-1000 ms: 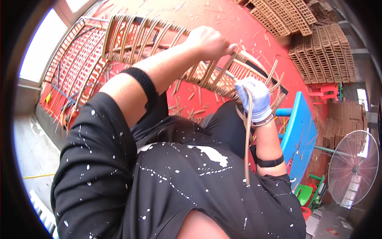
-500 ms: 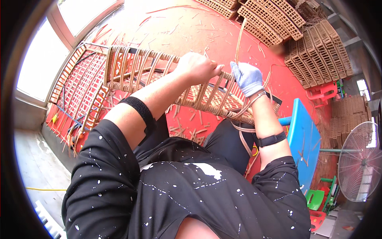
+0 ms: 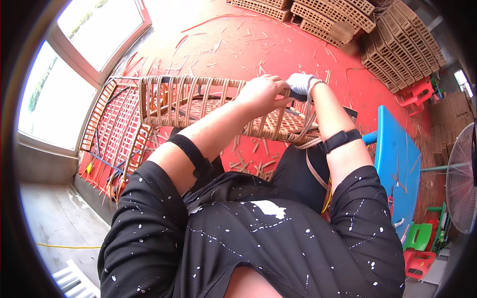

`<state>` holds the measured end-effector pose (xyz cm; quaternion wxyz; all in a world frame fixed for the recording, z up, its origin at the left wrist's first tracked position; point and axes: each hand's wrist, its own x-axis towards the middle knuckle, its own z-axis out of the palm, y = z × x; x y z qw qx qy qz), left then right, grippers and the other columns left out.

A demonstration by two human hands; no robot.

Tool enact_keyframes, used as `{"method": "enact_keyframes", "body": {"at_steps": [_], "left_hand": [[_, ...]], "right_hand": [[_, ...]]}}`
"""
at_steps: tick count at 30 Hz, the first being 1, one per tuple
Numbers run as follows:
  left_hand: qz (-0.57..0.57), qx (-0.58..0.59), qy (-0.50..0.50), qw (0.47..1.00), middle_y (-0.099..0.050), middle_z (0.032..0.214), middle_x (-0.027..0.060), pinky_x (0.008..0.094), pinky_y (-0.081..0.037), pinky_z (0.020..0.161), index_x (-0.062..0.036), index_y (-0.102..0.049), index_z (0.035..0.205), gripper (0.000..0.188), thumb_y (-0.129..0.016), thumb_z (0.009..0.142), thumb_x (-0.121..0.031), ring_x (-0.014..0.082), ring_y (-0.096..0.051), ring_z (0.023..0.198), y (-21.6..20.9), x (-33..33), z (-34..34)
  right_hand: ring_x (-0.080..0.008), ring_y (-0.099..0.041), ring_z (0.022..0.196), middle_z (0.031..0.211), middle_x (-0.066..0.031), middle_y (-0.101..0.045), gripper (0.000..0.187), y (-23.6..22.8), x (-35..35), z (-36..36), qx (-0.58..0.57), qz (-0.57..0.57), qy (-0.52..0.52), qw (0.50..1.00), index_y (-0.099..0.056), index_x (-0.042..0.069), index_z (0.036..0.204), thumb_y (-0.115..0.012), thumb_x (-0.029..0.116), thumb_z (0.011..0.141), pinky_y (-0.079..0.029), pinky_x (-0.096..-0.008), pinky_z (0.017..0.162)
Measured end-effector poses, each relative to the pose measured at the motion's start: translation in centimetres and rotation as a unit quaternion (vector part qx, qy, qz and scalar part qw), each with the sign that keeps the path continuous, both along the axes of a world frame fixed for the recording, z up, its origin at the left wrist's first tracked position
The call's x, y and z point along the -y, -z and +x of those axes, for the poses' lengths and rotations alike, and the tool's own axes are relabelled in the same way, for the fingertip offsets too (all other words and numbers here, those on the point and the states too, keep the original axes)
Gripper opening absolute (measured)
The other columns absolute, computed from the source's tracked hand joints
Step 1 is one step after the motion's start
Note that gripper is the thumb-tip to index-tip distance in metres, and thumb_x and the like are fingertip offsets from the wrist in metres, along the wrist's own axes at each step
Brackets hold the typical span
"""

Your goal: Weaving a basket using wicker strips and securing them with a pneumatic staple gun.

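Note:
A long woven wicker frame with dark metal bars lies across my knees. Bare, my left hand is closed over its upper rim, thumb side toward the right. My right hand, in a pale glove, bends over the same rim right beside it. Its fingertips are mostly hidden; it appears to be closed on a wicker strand at the wrapped edge. Loose wicker strands loop down below the right wrist to my lap. Between the hands shows a stretch of dark bar without wrapping.
Another lattice frame lies at left by the windows. Wicker scraps litter the red floor. Stacked wicker frames stand far right. Beside my right arm is a blue plastic seat, with a fan beyond.
My right hand has come down and left onto the rim, close to my left hand. The strand that stood up from it no longer rises there. The view has shifted slightly.

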<state>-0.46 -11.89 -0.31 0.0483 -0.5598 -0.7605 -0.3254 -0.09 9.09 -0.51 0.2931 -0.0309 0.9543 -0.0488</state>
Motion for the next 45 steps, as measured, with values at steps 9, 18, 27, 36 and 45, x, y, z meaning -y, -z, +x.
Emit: {"method": "enact_keyframes", "body": {"at_steps": [9,18,27,36,45], "left_hand": [[-0.134,0.078,0.0,0.988,-0.071,0.098,0.011,0.0408,-0.053,0.083,-0.0117,-0.073,0.104,0.035,-0.068,0.085,-0.041,0.031,-0.068,0.092,-1.3,-1.2,-1.8],[-0.224,0.094,-0.005,0.97,-0.069,0.084,0.0123,0.0409,-0.052,0.075,-0.0124,-0.074,0.101,0.04,-0.055,0.096,-0.047,0.0301,-0.067,0.08,-1.8,-1.9,-2.1],[-0.242,0.1,0.004,0.965,-0.069,0.084,0.012,0.0408,-0.051,0.078,-0.0138,-0.073,0.101,0.042,-0.051,0.098,-0.049,0.0306,-0.066,0.082,-1.7,-2.2,-2.4],[-0.019,-0.08,-0.024,0.996,-0.061,0.125,0.0068,0.0454,-0.033,0.112,-0.0132,-0.073,0.105,0.034,-0.067,0.086,-0.041,0.0278,-0.047,0.129,-0.6,-0.8,-0.4],[-0.001,-0.028,-0.171,0.985,-0.04,0.152,0.0091,0.0574,-0.009,0.117,-0.0097,-0.077,0.076,0.027,-0.067,0.086,-0.033,0.0378,-0.019,0.147,3.0,0.9,5.0]], "right_hand": [[-0.0338,-0.067,0.087,0.094,-0.0135,-0.069,0.016,-2.1,6.8,8.0,-0.697,-0.151,0.129,0.689,-0.066,0.006,0.086,-0.067,0.022,0.086,-0.053,-0.042,0.073],[-0.0155,-0.068,0.066,0.079,-0.0071,-0.067,0.015,3.3,10.0,13.2,-0.491,-0.424,0.429,0.629,-0.061,0.0,0.106,-0.059,0.01,0.094,-0.055,-0.0303,0.061],[-0.0179,-0.066,0.058,0.098,-0.0133,-0.065,0.041,5.7,9.9,11.8,-0.365,-0.488,0.516,0.602,-0.049,-0.004,0.126,-0.061,0.019,0.095,-0.052,-0.0297,0.052],[-0.0137,-0.057,0.055,0.065,-0.0039,-0.061,0.042,9.6,7.7,9.9,-0.321,-0.486,0.505,0.637,-0.068,0.005,0.088,-0.06,0.046,0.096,-0.047,-0.0314,0.054],[-0.0124,-0.055,0.064,0.072,-0.0039,-0.063,0.038,10.0,7.4,10.3,-0.358,-0.548,0.437,0.617,-0.066,0.002,0.086,-0.055,0.035,0.101,-0.047,-0.0302,0.061]]}}
